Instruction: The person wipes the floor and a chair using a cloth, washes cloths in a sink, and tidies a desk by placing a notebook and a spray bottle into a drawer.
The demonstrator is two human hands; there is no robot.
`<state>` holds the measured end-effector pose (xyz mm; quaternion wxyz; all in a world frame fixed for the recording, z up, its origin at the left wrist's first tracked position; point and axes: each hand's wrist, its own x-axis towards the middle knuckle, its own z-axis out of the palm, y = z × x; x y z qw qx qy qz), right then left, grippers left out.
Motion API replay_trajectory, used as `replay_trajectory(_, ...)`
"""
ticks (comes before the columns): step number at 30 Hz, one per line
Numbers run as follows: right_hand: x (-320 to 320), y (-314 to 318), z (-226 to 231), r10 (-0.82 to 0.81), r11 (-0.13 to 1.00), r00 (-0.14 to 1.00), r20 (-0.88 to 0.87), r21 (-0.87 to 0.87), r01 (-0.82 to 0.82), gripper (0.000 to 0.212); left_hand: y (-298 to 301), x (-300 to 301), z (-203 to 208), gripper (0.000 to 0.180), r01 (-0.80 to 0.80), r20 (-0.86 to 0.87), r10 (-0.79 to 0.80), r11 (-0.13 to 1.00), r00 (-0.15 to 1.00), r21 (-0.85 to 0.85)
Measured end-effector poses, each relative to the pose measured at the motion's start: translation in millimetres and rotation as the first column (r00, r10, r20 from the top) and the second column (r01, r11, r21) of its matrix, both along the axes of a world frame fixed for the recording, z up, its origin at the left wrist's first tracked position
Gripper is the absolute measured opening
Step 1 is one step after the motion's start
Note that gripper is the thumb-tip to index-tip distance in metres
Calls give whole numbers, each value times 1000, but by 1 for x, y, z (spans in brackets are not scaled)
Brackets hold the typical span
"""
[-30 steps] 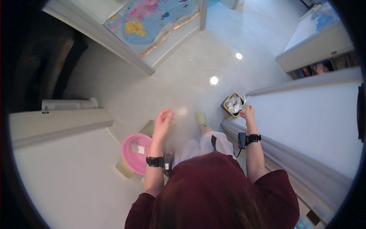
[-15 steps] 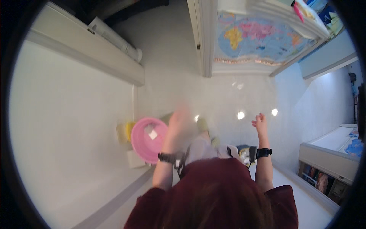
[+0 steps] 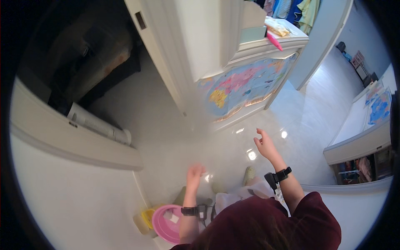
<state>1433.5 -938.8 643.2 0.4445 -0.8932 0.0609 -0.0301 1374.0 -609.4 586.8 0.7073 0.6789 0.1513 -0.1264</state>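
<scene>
My left hand (image 3: 194, 173) hangs in the air over the floor, beyond the pink basin (image 3: 163, 229). Its fingers are smeared by motion, and I make out nothing held in it. Farther right, my right hand (image 3: 264, 143) is raised above the shiny floor, thumb and forefinger apart, holding nothing. Each wrist wears a black strap with a small device. Small white pieces (image 3: 172, 217) lie inside the basin, which my left forearm partly hides. Light green shoes (image 3: 248, 174) show below me.
A yellow container (image 3: 148, 217) stands left of the basin. Ahead is a doorway with a door frame (image 3: 164, 54) and a white roll-shaped object (image 3: 99, 124) on its left. A world map (image 3: 246, 85) covers a low panel. Right stands a white cabinet (image 3: 358, 146) with an open shelf.
My view has turned and tilted forward, so the basin sits lower and the doorway and map come nearer. My hands stay free in the air; the right forearm now angles leftward.
</scene>
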Motion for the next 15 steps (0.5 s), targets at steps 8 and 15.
replay_trajectory(8, 21, -145, -4, -224, 974, 967, 117, 60, 219, 45, -147, 118, -12, 25, 313, 48, -315, 949, 948, 48)
replay_trajectory(15, 65, -317, 5, -356, 909, 933, 54, 254, 332, 42, -400, 221, 49, 27, 631, 175, -619, 776, 765, -14)
